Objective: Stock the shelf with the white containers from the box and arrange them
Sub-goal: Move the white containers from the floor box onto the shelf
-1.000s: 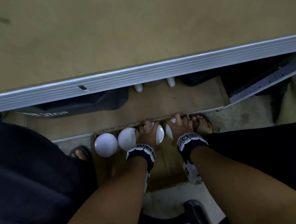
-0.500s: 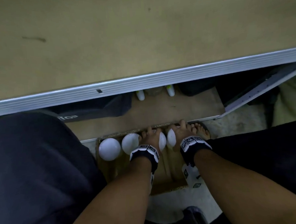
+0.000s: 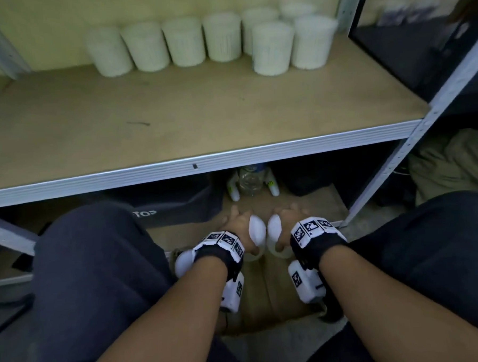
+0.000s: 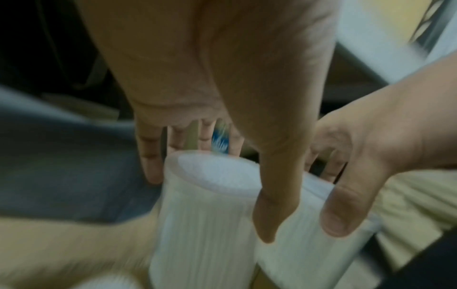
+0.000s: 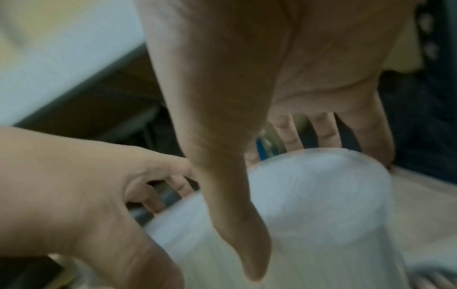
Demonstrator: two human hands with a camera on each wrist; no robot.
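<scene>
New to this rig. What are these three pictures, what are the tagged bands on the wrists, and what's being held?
No robot here: a person works bare-handed, wearing a camera on the head and one on each wrist. The tagged bands are the wrist camera mounts.

The head view looks down over the knees. The left hand and right hand each grip a white container, the left container and right container, held side by side low down, below the shelf. On the shelf, at the back, stand more white containers in a row, with a few others at its right end.

The left wrist view looks along the fingers wrapped round its container; the right wrist view shows the same for the other hand. Both are blurred.
</scene>
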